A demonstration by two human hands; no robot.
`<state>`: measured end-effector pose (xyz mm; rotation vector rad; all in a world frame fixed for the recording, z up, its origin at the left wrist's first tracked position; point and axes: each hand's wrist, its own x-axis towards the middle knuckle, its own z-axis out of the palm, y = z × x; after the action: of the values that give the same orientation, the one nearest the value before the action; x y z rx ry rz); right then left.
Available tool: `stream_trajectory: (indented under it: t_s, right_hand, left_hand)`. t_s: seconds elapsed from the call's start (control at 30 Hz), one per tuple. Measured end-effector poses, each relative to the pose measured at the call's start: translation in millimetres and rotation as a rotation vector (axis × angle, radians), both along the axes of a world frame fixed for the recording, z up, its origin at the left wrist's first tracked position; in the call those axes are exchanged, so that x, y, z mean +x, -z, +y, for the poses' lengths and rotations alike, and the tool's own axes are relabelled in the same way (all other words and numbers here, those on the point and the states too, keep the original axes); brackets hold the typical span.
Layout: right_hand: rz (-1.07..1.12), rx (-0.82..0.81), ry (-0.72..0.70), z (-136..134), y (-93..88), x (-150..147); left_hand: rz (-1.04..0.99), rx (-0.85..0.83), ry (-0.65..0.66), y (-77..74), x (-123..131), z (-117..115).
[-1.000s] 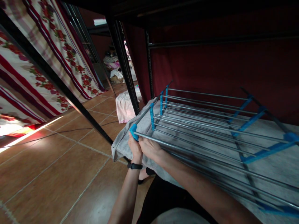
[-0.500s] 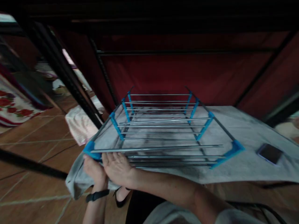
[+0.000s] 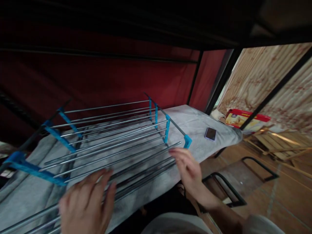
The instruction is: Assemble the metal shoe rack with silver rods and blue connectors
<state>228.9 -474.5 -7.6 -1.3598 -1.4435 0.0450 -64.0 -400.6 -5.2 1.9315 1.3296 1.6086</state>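
A rack of thin metal rods (image 3: 117, 141) with blue plastic joints (image 3: 58, 138) lies on a grey cloth (image 3: 192, 117). My left hand (image 3: 86, 201), somewhat blurred, is over the front rods at the lower left, its fingers curved round or over them; the grip is partly hidden. Near the front right blue corner joint (image 3: 187, 141), my right hand (image 3: 188, 172) has its fingers bent at the front rods, close to the free end of one rod. Whether those fingertips grip a rod is unclear.
A phone (image 3: 210, 134) lies on the cloth to the right. Dark metal posts and a red curtain (image 3: 109, 78) stand behind. At the right are a chair with dark metal arms (image 3: 241, 182), wooden slats (image 3: 280, 143) and a red and yellow package (image 3: 243, 118).
The view has turned right. My hands, together at the left blue corner before, are now apart, with my right hand near the right corner. The rack's front left rods sit apart from the blue joint.
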Motion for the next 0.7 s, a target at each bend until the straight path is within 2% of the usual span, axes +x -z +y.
stream_trajectory:
  t_s: [0.07,0.1,0.13,0.2,0.3,0.4,0.5,0.7]
  right_hand:
    - [0.201,0.110,0.284,8.9,0.4,44.6]
    - [0.301,0.121,0.330,14.8,2.3,63.7]
    - [0.410,0.090,0.319,21.1,5.6,79.2]
    - [0.608,-0.024,0.210,33.1,15.7,97.8]
    - [0.766,-0.231,0.068,45.2,31.4,99.7]
    - [0.802,-0.330,0.029,49.1,37.8,92.1]
    - [0.841,-0.301,-0.018,49.2,37.1,90.9]
    - [0.854,-0.281,-0.062,52.0,41.2,98.3]
  left_hand:
    - [0.314,0.094,0.184,-11.7,50.3,6.6]
    - [0.467,0.105,0.242,-16.6,75.8,9.4]
    - [0.599,0.123,0.276,-20.2,100.0,12.0]
    - [0.820,0.111,0.315,-22.1,142.5,17.5]
    - [0.996,0.029,0.342,-12.8,187.5,26.2]
    - [0.995,-0.093,0.428,1.4,213.3,33.3]
    - [0.929,-0.162,0.522,10.3,225.3,37.6]
    - [0.845,-0.214,0.510,6.6,227.1,35.0]
